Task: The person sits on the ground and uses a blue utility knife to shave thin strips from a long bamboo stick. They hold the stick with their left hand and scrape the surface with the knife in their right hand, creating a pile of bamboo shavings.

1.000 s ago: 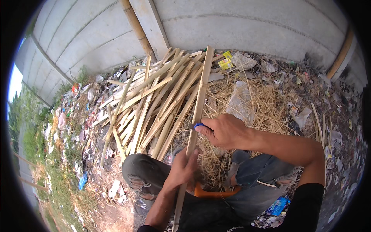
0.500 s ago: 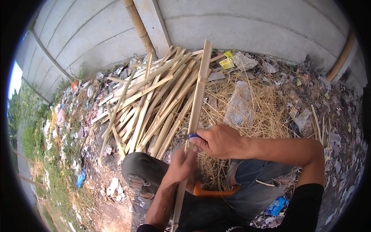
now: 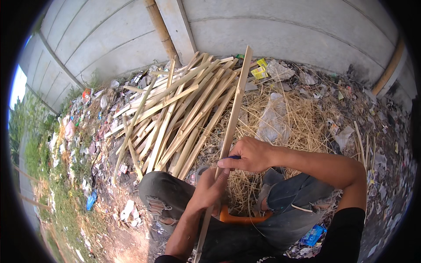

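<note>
From my remote post, through the head view: left hand (image 3: 209,188) clamped around the long pale strip (image 3: 237,103), thumb along its near face. Strip slants through that grip; the longer visible stretch rises up and away toward the concrete wall (image 3: 280,35), the rest runs down beside the left forearm to the lower edge. Right hand (image 3: 250,154) sits just above the left, fingers closed on a small blue tool (image 3: 234,157), thumb across the strip; its working end I cannot make out. Pile of strips (image 3: 175,118) lies left of the held one, straw (image 3: 307,127) to its right. Orange handle (image 3: 245,218) between the legs, right of the strip's lower part
</note>
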Available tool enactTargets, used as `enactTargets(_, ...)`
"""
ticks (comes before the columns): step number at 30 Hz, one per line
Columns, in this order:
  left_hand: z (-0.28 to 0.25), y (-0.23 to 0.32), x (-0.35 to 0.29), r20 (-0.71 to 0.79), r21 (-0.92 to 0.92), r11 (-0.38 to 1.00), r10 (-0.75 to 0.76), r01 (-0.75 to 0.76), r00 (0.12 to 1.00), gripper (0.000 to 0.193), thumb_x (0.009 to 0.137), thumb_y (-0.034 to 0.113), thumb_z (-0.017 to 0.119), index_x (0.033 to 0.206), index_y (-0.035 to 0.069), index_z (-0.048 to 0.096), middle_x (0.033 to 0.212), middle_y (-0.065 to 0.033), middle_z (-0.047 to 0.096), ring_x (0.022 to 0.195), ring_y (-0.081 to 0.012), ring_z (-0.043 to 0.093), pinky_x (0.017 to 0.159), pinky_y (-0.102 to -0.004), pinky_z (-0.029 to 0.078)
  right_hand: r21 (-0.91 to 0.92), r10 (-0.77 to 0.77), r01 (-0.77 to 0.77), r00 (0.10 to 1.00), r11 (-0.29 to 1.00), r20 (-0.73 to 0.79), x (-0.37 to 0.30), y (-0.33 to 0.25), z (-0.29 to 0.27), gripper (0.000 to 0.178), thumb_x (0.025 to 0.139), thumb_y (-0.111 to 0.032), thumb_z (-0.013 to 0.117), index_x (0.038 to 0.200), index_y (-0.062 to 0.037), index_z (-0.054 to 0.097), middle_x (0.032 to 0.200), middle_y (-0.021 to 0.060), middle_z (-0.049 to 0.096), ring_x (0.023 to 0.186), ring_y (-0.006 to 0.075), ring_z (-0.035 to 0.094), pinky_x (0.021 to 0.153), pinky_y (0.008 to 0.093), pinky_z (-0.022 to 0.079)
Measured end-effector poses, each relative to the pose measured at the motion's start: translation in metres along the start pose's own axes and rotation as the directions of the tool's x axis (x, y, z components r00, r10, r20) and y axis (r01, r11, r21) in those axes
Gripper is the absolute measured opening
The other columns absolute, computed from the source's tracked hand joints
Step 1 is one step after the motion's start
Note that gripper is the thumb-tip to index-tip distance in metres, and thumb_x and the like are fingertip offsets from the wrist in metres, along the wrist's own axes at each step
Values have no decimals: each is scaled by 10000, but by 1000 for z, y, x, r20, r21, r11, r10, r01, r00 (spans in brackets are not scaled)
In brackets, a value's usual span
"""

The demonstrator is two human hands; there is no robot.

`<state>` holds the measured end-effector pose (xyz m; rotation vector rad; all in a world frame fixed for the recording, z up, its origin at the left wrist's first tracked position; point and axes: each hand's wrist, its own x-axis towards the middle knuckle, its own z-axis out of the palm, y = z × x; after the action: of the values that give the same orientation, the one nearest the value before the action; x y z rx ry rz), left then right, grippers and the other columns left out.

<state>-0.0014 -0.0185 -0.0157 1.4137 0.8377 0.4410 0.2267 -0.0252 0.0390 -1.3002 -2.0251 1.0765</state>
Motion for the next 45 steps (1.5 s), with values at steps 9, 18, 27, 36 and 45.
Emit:
enactTargets(9, -18, 5, -2, 77, -152, 983, 114, -101, 991, 696, 873, 304, 808, 1425, -12, 526, 706, 69, 469, 627, -41, 444, 561, -229, 330, 102, 33, -103, 846, 989, 532, -10, -8, -19, 619, 1016, -506, 656, 685, 16, 649, 533, 39, 432, 520, 165, 434, 539, 363, 376)
enactTargets(18, -12, 11, -12, 154, -324, 946, 41, 11, 987, 685, 1072, 542, 498, 1454, -26, 503, 678, 78, 390, 562, -42, 385, 507, -224, 290, -177, -20, -48, 930, 983, -366, -26, -11, -46, 457, 1073, -389, 585, 850, 9, 610, 617, 178, 567, 562, 359, 585, 559, 444, 437)
enactTargets(27, -3, 5, -8, 229, -357, 929, -10, 93, 973, 657, 1107, 613, 355, 1248, 10, 575, 634, 59, 319, 481, -66, 302, 460, -246, 266, -353, -38, -198, 827, 915, -561, -17, -7, -46, 454, 1092, -360, 553, 822, -4, 634, 620, 236, 621, 604, 467, 650, 571, 534, 497)
enactTargets(36, -6, 3, -11, 218, -326, 942, -10, 82, 976, 637, 1108, 608, 356, 1201, 18, 579, 623, 51, 340, 475, -77, 320, 447, -257, 272, -360, -130, -132, 776, 923, -617, -5, -8, -58, 564, 1050, -441, 631, 733, 23, 685, 592, 230, 617, 541, 392, 658, 521, 470, 479)
enactTargets(45, -4, 5, -9, 212, -295, 953, -13, 76, 977, 625, 1108, 615, 356, 1153, 36, 588, 649, 37, 357, 479, -70, 320, 451, -248, 271, -437, -111, -151, 848, 887, -518, -7, 1, -38, 628, 1068, -481, 566, 697, 11, 685, 577, 242, 605, 553, 451, 646, 540, 520, 499)
